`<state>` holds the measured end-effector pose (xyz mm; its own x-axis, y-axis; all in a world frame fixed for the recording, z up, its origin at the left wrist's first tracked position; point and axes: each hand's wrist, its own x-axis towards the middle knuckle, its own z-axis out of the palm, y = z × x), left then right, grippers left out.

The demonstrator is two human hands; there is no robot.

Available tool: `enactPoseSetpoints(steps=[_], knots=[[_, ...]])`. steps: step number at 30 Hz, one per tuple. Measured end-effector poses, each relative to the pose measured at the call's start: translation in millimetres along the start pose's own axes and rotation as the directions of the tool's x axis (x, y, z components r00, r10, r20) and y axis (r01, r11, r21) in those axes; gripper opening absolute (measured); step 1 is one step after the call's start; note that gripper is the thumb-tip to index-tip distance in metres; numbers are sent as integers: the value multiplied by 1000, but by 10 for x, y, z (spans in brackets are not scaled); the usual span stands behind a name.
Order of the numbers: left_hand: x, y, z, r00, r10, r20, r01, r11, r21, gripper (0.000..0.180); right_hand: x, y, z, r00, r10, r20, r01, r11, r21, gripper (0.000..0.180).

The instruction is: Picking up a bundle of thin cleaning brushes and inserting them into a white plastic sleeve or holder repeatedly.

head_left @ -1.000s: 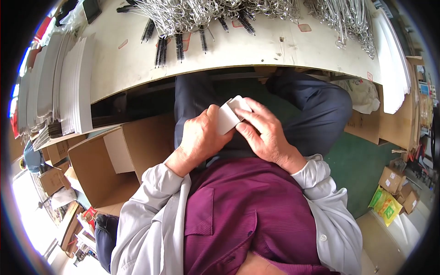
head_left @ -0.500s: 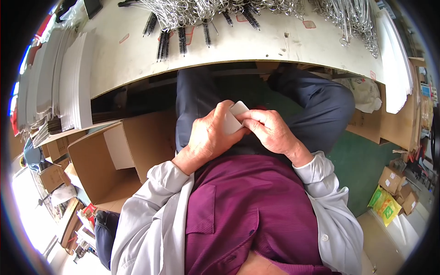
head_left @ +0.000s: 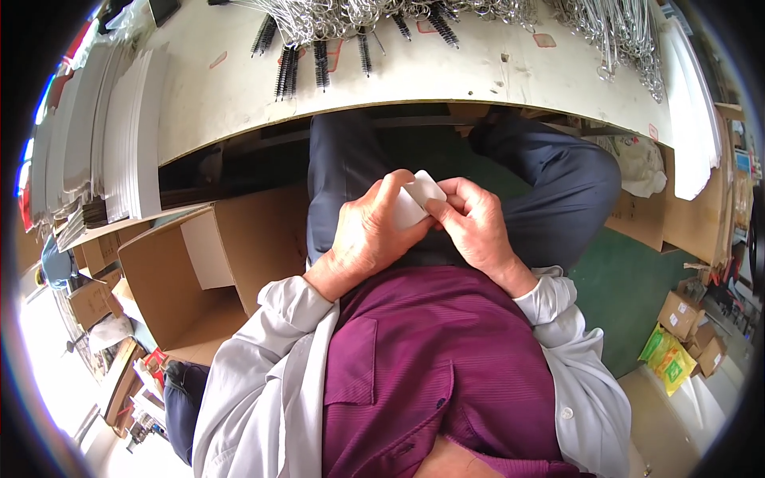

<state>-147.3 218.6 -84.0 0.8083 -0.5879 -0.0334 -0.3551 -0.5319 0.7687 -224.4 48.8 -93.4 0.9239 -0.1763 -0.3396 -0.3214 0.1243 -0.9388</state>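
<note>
Over my lap, both hands meet at flat white cards (head_left: pixel 408 212) with rounded corners. My left hand (head_left: pixel 368 223) is closed around the lower card, its fingers curled over the far edge and its thumb along the near side. A second white card (head_left: pixel 428 188) sticks out at an angle past it on the right. My right hand (head_left: pixel 480 223) pinches that card's right edge between thumb and fingers. How many cards lie together, and what is under them, I cannot tell.
Ahead stands a worktable (head_left: pixel 398 84) with a heap of wire-handled brushes (head_left: pixel 319 20) and looped wires (head_left: pixel 610 40). White sheets (head_left: pixel 131 135) are stacked at its left; more white board (head_left: pixel 692 111) stands right. An open cardboard box (head_left: pixel 179 279) sits left of my legs.
My right thumb and fingers have shifted right along the upper white card, and more of that card shows. The left hand keeps its grip, nearly still.
</note>
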Motion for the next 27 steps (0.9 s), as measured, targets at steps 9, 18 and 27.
enactPoseSetpoints(steps=[9, 18, 27], knots=[[-22, -93, 55, 1000, 16, 20, -16, 1000, 24, 60, 36, -155, 111, 827, -543, 142, 507, 614, -605, 19], [0, -92, 123, 997, 39, -60, -33, 994, 101, 63, 114, 26, 200, 980, -196, -44, 187, 972, -145, 12], [-60, -111, 56, 994, 102, -23, -97, 982, 162, 59, 194, 121, 116, 992, -32, -125, 38, 998, 46, 13]])
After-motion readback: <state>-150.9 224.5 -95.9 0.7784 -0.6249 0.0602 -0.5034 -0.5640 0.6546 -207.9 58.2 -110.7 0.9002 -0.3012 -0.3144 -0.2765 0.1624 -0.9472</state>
